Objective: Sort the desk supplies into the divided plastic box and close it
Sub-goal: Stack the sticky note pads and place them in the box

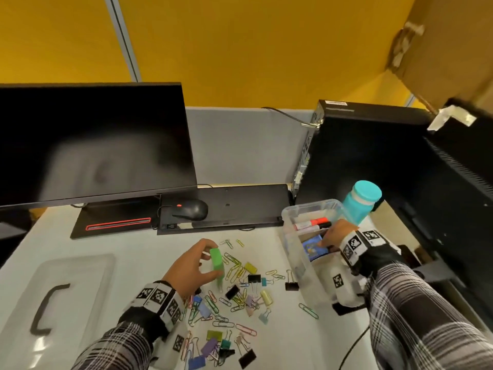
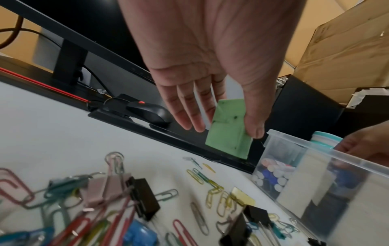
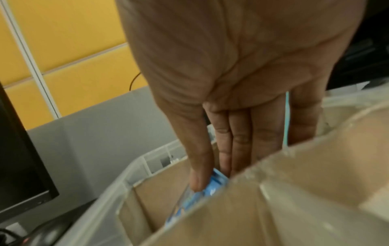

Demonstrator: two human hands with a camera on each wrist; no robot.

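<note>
My left hand (image 1: 210,260) pinches a green block (image 1: 216,261) between thumb and fingers, held upright above the scattered paper clips and binder clips (image 1: 240,292). The left wrist view shows the green block (image 2: 229,131) in the left hand (image 2: 227,129), left of the box wall (image 2: 315,166). My right hand (image 1: 326,240) reaches into the middle compartment of the clear divided box (image 1: 290,244) and pinches a blue packet (image 1: 313,248). In the right wrist view, thumb and fingers of the right hand (image 3: 210,179) hold the blue packet (image 3: 210,188) between cardboard dividers. Markers (image 1: 312,224) lie in the far compartment.
The clear lid (image 1: 88,265) with its black handle lies at the desk's left. A monitor (image 1: 93,145), mouse (image 1: 192,209) and keyboard (image 1: 226,206) stand behind the clips. A teal bottle (image 1: 360,201) and a black computer tower (image 1: 373,156) sit behind the box.
</note>
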